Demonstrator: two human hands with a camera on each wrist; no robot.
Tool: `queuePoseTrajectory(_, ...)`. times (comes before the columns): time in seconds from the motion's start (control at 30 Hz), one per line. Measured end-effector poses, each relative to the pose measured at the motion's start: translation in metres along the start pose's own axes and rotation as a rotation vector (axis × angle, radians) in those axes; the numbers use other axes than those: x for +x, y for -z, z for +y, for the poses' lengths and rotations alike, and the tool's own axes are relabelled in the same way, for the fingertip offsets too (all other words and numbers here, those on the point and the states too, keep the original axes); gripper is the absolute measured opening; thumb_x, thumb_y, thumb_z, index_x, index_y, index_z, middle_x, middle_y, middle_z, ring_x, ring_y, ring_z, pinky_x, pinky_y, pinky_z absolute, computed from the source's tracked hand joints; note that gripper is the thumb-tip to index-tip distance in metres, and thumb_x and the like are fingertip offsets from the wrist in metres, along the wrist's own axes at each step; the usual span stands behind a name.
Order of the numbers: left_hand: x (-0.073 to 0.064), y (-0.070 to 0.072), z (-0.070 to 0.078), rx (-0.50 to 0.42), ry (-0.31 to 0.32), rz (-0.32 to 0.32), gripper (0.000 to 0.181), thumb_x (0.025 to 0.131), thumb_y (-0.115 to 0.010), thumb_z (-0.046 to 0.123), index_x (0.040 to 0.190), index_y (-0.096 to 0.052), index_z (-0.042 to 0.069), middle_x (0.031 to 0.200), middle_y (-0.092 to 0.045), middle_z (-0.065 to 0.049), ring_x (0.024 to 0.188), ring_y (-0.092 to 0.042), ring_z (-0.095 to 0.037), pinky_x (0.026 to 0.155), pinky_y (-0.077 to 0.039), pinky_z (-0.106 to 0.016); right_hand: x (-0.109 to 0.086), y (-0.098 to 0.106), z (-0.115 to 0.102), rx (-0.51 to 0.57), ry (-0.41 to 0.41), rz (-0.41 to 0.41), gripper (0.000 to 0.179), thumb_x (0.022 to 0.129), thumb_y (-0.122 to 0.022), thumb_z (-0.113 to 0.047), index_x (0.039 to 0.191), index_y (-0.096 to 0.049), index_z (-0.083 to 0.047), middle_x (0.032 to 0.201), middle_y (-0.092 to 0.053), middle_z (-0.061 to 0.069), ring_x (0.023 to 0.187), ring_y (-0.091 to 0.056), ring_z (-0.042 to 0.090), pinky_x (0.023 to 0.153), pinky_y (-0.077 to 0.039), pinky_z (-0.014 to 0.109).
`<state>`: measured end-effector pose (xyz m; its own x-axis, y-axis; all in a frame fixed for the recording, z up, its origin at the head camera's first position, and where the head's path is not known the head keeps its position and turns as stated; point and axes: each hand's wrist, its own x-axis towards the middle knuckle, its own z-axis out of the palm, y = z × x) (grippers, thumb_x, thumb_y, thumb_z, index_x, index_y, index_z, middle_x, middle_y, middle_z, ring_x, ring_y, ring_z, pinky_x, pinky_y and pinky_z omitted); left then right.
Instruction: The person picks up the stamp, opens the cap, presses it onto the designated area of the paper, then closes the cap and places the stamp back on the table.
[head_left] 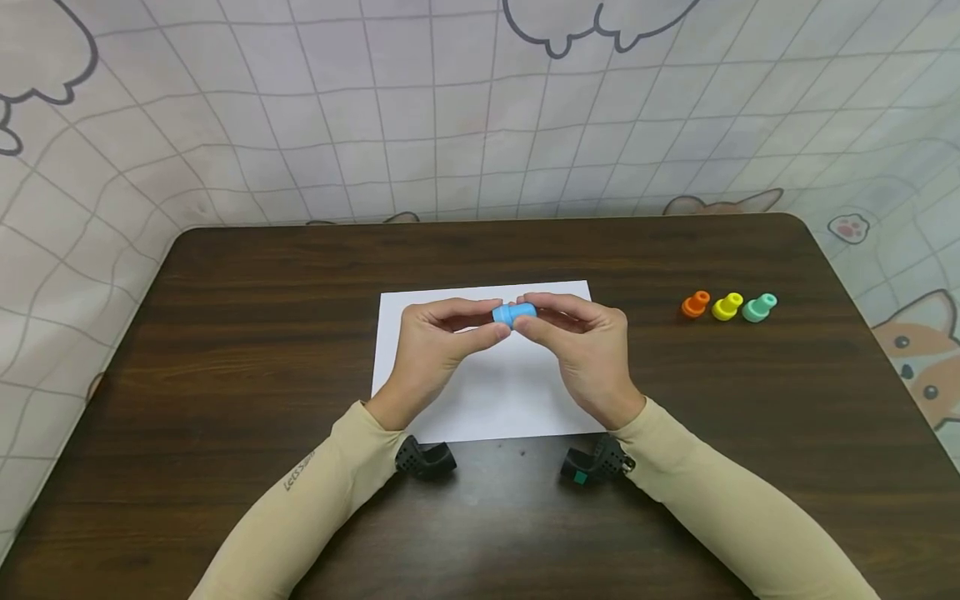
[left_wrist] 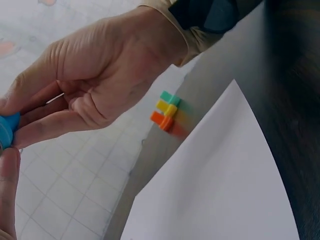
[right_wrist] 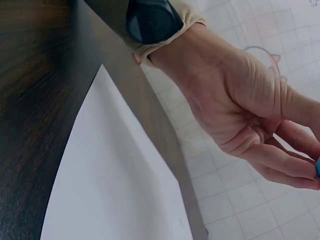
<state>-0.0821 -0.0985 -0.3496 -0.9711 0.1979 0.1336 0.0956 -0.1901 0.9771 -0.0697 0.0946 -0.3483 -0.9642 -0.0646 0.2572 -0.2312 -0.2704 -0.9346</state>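
Between my two hands, over the white paper (head_left: 495, 392), a small blue stamp (head_left: 515, 313) with a wider base and a narrow knob lies on its side. My left hand (head_left: 442, 333) pinches its wider left end between thumb and fingers. The thumb and fingertips of my right hand (head_left: 588, 342) pinch the knob end. In the left wrist view the blue stamp (left_wrist: 7, 131) shows at the left edge, by the fingertips. Only a sliver of it appears in the right wrist view, and the fingers hide part of it.
To the right on the dark wooden table (head_left: 247, 333) stand an orange stamp (head_left: 695, 305), a yellow stamp (head_left: 727, 307) and a teal stamp (head_left: 760, 307) in a row. A grid-patterned cloth (head_left: 405, 108) hangs behind the table's far edge.
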Motion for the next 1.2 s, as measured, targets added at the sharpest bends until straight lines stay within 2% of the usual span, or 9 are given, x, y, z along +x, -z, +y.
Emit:
queuePoseTrajectory(0.17, 0.0, 0.0, -0.004, -0.067, 0.058, 0.002, 0.034, 0.08, -0.082, -0.006, 0.113, -0.075, -0.008, 0.094, -0.081, 0.005, 0.089, -0.077, -0.011, 0.086, -0.065, -0.033, 0.0, 0.002, 0.005, -0.021, 0.011, -0.015, 0.031, 0.085, -0.082, 0.002, 0.115, -0.075, 0.008, 0.104, -0.08, -0.001, 0.095, -0.078, 0.013, 0.09, -0.064, 0.032)
queuePoseTrajectory(0.27, 0.0, -0.002, -0.005, -0.059, 0.055, 0.018, 0.034, 0.08, -0.082, -0.006, 0.113, -0.075, -0.008, 0.093, -0.081, 0.006, 0.09, -0.076, -0.01, 0.085, -0.065, -0.031, 0.0, 0.002, 0.007, 0.0, 0.008, 0.0, 0.037, 0.084, -0.08, 0.005, 0.119, -0.069, 0.014, 0.104, -0.081, -0.002, 0.094, -0.078, 0.012, 0.089, -0.064, 0.032)
queuePoseTrajectory(0.37, 0.0, -0.004, -0.005, -0.035, 0.018, 0.027, 0.034, 0.08, -0.083, -0.005, 0.113, -0.075, -0.008, 0.095, -0.08, 0.008, 0.094, -0.075, -0.011, 0.086, -0.065, -0.03, -0.001, 0.0, 0.008, 0.064, -0.008, 0.023, 0.037, 0.084, -0.078, 0.009, 0.121, -0.072, 0.006, 0.104, -0.081, -0.002, 0.095, -0.078, 0.01, 0.09, -0.064, 0.031)
queuePoseTrajectory(0.5, -0.001, -0.007, -0.007, -0.041, -0.028, 0.03, 0.033, 0.081, -0.084, -0.002, 0.113, -0.076, -0.004, 0.099, -0.081, 0.009, 0.102, -0.075, -0.015, 0.088, -0.064, -0.031, -0.003, -0.004, 0.009, 0.176, -0.034, 0.026, 0.037, 0.086, -0.076, 0.01, 0.116, -0.078, -0.012, 0.109, -0.08, 0.0, 0.101, -0.077, 0.011, 0.094, -0.062, 0.029)
queuePoseTrajectory(0.63, -0.001, -0.007, -0.008, -0.025, -0.056, 0.037, 0.032, 0.082, -0.084, 0.001, 0.114, -0.077, -0.002, 0.1, -0.081, 0.01, 0.105, -0.075, -0.017, 0.09, -0.064, -0.032, -0.004, -0.007, 0.008, 0.225, -0.072, 0.023, 0.033, 0.089, -0.074, 0.008, 0.114, -0.079, -0.014, 0.111, -0.079, 0.0, 0.106, -0.076, 0.012, 0.097, -0.061, 0.028)
queuePoseTrajectory(0.73, -0.002, -0.007, -0.01, 0.002, -0.065, 0.052, 0.033, 0.082, -0.084, 0.0, 0.114, -0.077, -0.003, 0.099, -0.081, 0.011, 0.102, -0.076, -0.014, 0.089, -0.064, -0.032, -0.004, -0.008, 0.005, 0.195, -0.104, 0.034, 0.029, 0.091, -0.073, 0.006, 0.114, -0.079, -0.011, 0.11, -0.079, 0.0, 0.106, -0.075, 0.013, 0.098, -0.061, 0.028)
queuePoseTrajectory(0.9, -0.002, -0.009, -0.012, -0.008, -0.064, 0.074, 0.033, 0.081, -0.084, -0.003, 0.113, -0.075, -0.008, 0.097, -0.081, 0.012, 0.097, -0.077, -0.011, 0.086, -0.065, -0.031, -0.003, -0.007, 0.003, 0.095, -0.115, 0.041, 0.027, 0.09, -0.074, 0.006, 0.118, -0.075, 0.003, 0.107, -0.08, 0.0, 0.103, -0.076, 0.014, 0.098, -0.061, 0.031)
queuePoseTrajectory(1.03, -0.002, -0.011, -0.014, -0.055, -0.044, 0.081, 0.033, 0.081, -0.083, -0.005, 0.113, -0.074, -0.01, 0.097, -0.082, 0.01, 0.098, -0.077, -0.011, 0.086, -0.065, -0.03, -0.003, -0.005, 0.001, 0.019, -0.084, 0.033, 0.031, 0.089, -0.076, 0.004, 0.119, -0.073, 0.007, 0.104, -0.08, -0.002, 0.101, -0.077, 0.014, 0.098, -0.062, 0.034)
queuePoseTrajectory(1.2, -0.003, -0.013, -0.013, -0.109, -0.012, 0.096, 0.03, 0.081, -0.082, -0.006, 0.111, -0.076, -0.007, 0.098, -0.082, 0.007, 0.096, -0.078, -0.011, 0.085, -0.064, -0.028, -0.002, -0.002, -0.001, -0.03, -0.032, -0.011, 0.033, 0.087, -0.08, 0.0, 0.119, -0.073, 0.008, 0.105, -0.08, -0.002, 0.101, -0.077, 0.015, 0.097, -0.062, 0.035)
